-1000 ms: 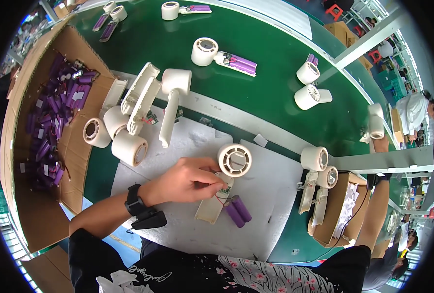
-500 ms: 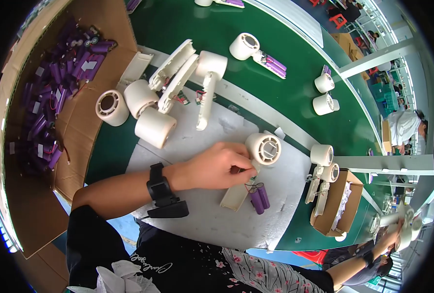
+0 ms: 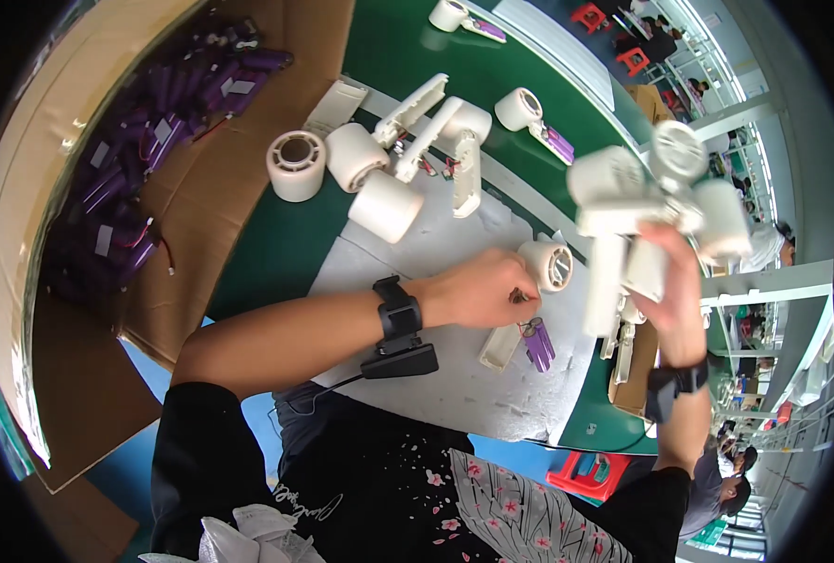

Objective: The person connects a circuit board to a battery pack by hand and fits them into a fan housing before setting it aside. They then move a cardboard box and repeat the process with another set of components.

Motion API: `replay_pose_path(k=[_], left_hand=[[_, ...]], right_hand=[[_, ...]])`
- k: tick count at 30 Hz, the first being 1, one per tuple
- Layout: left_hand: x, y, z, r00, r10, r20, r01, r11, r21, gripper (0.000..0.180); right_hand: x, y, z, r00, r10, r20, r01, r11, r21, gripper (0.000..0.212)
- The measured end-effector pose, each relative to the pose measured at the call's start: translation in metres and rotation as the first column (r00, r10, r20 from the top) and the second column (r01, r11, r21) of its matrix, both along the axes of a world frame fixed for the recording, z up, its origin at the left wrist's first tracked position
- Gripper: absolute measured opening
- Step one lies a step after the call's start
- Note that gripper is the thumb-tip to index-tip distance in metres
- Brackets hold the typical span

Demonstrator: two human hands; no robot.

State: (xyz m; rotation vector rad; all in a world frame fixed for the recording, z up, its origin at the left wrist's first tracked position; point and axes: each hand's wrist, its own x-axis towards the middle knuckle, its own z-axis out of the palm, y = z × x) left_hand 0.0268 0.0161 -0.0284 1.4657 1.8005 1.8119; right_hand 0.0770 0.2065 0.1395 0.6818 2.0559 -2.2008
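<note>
Far out to the left of the left grip, a cardboard box (image 3: 203,206) holds a heap of purple battery packs (image 3: 159,141). Nearer, up and to the left of that grip, a group of white fan parts (image 3: 386,205) lies on the green counter (image 3: 272,267) and reaches onto the grey sheet (image 3: 417,380). The left grip (image 3: 487,293) is over the sheet, its fingers curled closed on a white fan unit (image 3: 548,266); exactly what the fingertips pinch is hidden. The unit's round head sits against the far right side of this grip, an open pale shell (image 3: 500,347) shows just below it, and a pair of purple cells (image 3: 540,345) lies just right of the shell. Beyond the left grip, another fan unit (image 3: 518,110) rests on the counter. The right grip (image 3: 672,281) is raised, wrapped around several white fan bodies (image 3: 606,178), blurred, with round heads above and handles hanging to its left.
</note>
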Motion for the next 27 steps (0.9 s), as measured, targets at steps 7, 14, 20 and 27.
replay_pose_path(k=[7,14,20,27], left_hand=[[0.007,0.003,-0.002,0.995,-0.098,-0.007,0.097,0.995,-0.014,0.014],[0.015,0.001,-0.002,0.993,-0.113,-0.029,0.110,0.991,-0.082,0.025],[0.017,-0.001,-0.001,0.991,-0.133,0.002,0.133,0.988,-0.080,0.028],[0.018,0.002,0.000,0.995,-0.097,-0.031,0.095,0.993,-0.066,0.028]], right_hand=[[-0.077,-0.032,-0.041,0.976,0.082,0.204,-0.098,0.993,0.069,0.030],[-0.090,-0.037,-0.084,0.965,0.112,0.236,-0.094,0.992,-0.085,0.031],[-0.078,-0.069,-0.090,0.958,0.207,0.197,-0.155,0.956,-0.249,0.032],[-0.060,-0.085,-0.084,0.976,0.153,0.156,-0.143,0.987,-0.074,0.030]])
